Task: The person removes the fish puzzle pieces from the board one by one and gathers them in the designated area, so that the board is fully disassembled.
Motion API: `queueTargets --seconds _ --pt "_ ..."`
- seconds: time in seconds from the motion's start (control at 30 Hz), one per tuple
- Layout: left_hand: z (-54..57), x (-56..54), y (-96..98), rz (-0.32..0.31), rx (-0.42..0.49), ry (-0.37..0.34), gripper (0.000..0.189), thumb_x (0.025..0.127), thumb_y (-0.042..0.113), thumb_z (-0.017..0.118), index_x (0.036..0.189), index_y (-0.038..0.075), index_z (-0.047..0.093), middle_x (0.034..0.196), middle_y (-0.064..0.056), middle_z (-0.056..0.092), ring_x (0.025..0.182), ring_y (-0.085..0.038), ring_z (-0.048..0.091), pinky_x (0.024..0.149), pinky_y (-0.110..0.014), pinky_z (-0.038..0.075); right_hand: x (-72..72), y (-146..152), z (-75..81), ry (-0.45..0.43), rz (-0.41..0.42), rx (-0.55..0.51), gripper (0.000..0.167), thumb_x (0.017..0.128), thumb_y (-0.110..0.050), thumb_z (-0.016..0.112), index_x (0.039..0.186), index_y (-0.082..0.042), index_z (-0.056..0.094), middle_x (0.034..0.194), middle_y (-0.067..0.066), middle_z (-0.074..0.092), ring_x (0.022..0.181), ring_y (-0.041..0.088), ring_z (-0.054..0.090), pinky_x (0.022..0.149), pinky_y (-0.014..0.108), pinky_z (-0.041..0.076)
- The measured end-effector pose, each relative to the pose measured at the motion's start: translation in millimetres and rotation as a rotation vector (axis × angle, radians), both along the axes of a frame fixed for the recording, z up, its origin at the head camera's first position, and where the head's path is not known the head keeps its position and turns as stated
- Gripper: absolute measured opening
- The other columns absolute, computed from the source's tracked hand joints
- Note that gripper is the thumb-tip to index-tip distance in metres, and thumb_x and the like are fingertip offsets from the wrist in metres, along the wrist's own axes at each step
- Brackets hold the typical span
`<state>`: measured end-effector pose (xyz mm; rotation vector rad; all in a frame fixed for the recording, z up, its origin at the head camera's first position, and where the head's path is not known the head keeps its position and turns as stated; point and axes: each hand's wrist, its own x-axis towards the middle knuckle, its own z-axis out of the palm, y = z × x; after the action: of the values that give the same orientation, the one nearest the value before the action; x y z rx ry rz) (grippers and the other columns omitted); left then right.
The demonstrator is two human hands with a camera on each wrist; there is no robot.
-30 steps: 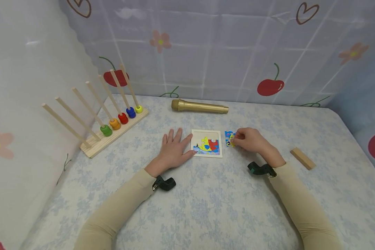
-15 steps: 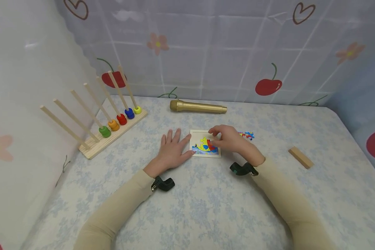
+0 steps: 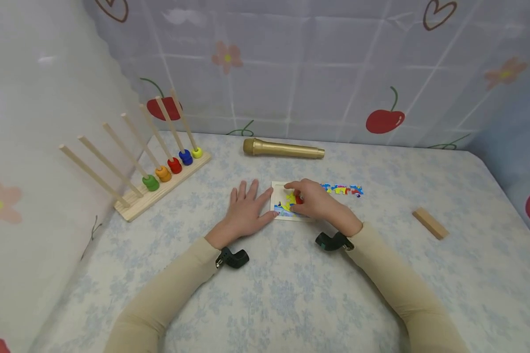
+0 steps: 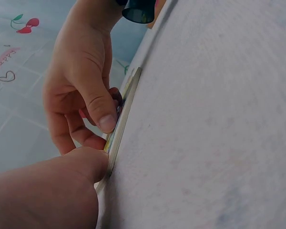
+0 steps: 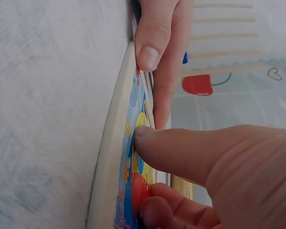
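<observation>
My left hand (image 3: 244, 213) lies flat with its fingers spread, thumb and index finger against the left edge of the square jigsaw puzzle's pale wooden frame (image 3: 312, 220). Inside the frame, the lower part shows a picture (image 3: 287, 198) in yellow, red and blue; bare wood shows above it. My right hand (image 3: 315, 198) is over the frame's right side. In the right wrist view its thumb (image 5: 174, 148) rests on the picture, and other fingers bend near a red part. No piece shows between thumb and index finger. This hand hides much of the puzzle's right side.
Several loose jigsaw pieces (image 3: 342, 189) lie in a row right of the frame. A gold microphone (image 3: 287, 149) lies behind it. At the left stands a wooden peg rack (image 3: 159, 189) with coloured beads. A small wooden block (image 3: 430, 223) lies at the right.
My right hand has moved left from the loose pieces to the puzzle frame, and its thumb and index finger have spread apart. My left hand has stayed at the frame's left edge.
</observation>
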<state>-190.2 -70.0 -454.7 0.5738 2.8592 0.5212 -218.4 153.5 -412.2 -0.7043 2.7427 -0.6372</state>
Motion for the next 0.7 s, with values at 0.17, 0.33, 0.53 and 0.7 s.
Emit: queueTargets --seconds 0.17,0.33,0.53,0.7 --pt "1.4 -0.5 -0.1 0.002 0.001 0.001 0.071 0.102 0.058 0.047 0.162 0.025 0.031 0.171 -0.021 0.01 0.157 -0.051 -0.001 0.122 -0.069 0.006 0.4 -0.4 1.0 -0.016 -0.024 -0.015 0.058 0.088 -0.014 0.08 0.141 -0.004 0.059 0.112 0.017 0.066 0.091 0.026 0.056 0.081 0.037 0.051" --pt "2.4 -0.3 0.1 0.003 0.003 0.003 0.071 0.102 0.057 0.048 0.162 0.025 0.031 0.171 -0.021 0.011 0.157 -0.05 0.0 0.122 -0.069 0.007 2.1 -1.2 1.4 -0.005 -0.033 -0.031 0.056 0.087 -0.013 0.081 0.138 -0.002 0.061 0.11 0.018 0.065 0.092 0.026 0.056 0.081 0.037 0.051" --pt "2.2 0.4 -0.1 0.003 0.011 0.003 0.07 0.102 0.056 0.048 0.162 0.024 0.031 0.171 -0.022 0.011 0.157 -0.05 0.0 0.122 -0.069 0.007 3.8 -0.3 -0.8 0.014 -0.039 -0.044 0.051 0.086 -0.011 0.081 0.133 0.0 0.065 0.107 0.018 0.064 0.09 0.025 0.055 0.078 0.036 0.048" --pt "0.9 0.4 0.3 0.001 0.015 0.002 0.07 0.102 0.056 0.048 0.162 0.024 0.031 0.171 -0.021 0.011 0.157 -0.05 0.0 0.122 -0.069 0.007 5.7 0.5 -1.7 0.018 -0.045 -0.047 0.048 0.086 -0.012 0.081 0.131 0.0 0.066 0.106 0.017 0.063 0.09 0.025 0.054 0.078 0.035 0.046"
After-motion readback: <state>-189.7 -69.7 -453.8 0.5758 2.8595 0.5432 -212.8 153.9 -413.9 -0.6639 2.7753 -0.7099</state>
